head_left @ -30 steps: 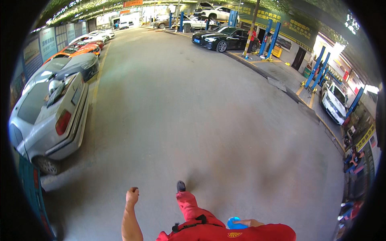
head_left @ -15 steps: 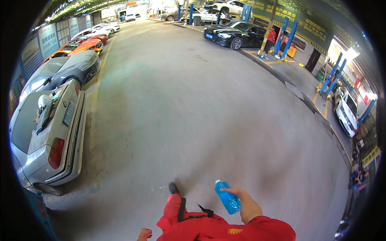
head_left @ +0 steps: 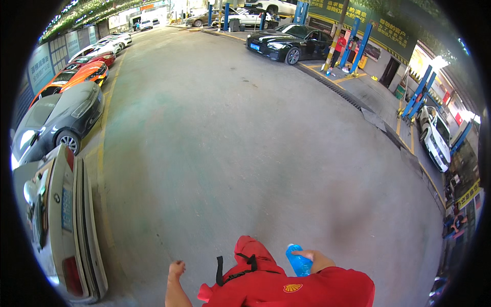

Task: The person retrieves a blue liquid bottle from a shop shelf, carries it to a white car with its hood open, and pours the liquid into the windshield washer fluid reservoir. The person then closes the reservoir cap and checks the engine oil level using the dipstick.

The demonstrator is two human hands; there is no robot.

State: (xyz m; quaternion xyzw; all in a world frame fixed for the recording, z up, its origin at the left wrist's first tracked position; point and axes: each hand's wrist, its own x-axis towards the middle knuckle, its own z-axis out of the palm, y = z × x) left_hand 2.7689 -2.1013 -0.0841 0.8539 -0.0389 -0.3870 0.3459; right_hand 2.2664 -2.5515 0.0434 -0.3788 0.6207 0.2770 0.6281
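A plastic bottle of bright blue liquid (head_left: 299, 264) is gripped in my right hand (head_left: 319, 259), tilted with its pale cap pointing up and to the left. My fingers wrap round its upper part, and my red sleeve partly hides the lower end. My left hand (head_left: 177, 268) hangs out to the left of my body, its fingers curled in with nothing visible in them. It touches nothing. Red work clothes (head_left: 255, 284) with black straps cover my body and one raised leg.
Parked cars line the left side, nearest a silver sedan (head_left: 59, 220) with items on its boot, then a grey car (head_left: 64, 115). A black car (head_left: 289, 43) stands far right, near blue lift posts (head_left: 362, 48) and a person in red (head_left: 339, 48). A drain grate (head_left: 337, 91) edges the floor.
I have moved forward, and the parked cars on the left sit nearer and lower. My left hand has swung forward and up; the right still holds the bottle, now farther right.
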